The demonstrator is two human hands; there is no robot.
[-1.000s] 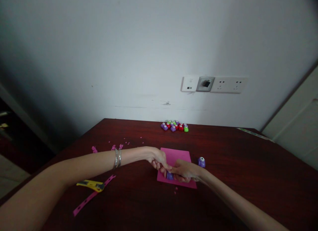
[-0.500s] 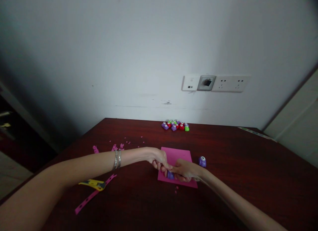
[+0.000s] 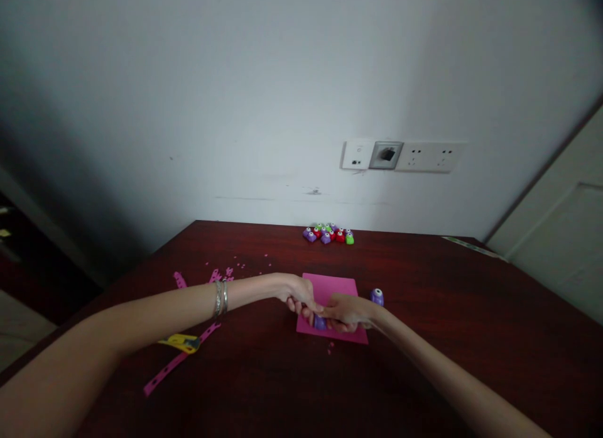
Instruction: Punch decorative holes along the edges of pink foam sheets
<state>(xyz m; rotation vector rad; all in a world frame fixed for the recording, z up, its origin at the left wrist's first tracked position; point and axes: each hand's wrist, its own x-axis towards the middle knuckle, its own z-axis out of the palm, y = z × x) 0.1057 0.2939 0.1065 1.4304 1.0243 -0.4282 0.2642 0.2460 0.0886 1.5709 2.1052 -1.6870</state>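
Left hand (image 3: 300, 294) and right hand (image 3: 347, 311) had closed grip on purple punch (image 3: 320, 323) over pink sheet (image 3: 326, 286); second punch (image 3: 377, 297) sat on bench (image 3: 424, 281), right of sheet.

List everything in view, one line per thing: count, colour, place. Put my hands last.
Table: one, dark red-brown, against the wall
Wall: one, pale grey, behind the table
Wall sockets: a row, white and grey, on the wall
Door-like panel: one, pale, right edge
Flat strip: one, pale, table's far right
Small punches: about a dozen, purple, red, green, table's back
Spare punch: one, purple, right of the sheet
Sheet: one, pink, mid-table
Held punch: one, purple, at the sheet
Cutter: one, yellow, table's left
Holed strip: one, pink, crossing the cutter
Scraps: many, pink, mostly table's left
Bracelets: apparently two, silver, left wrist
Left hand: one, bare, gripping the held punch
Right hand: one, bare, same punch
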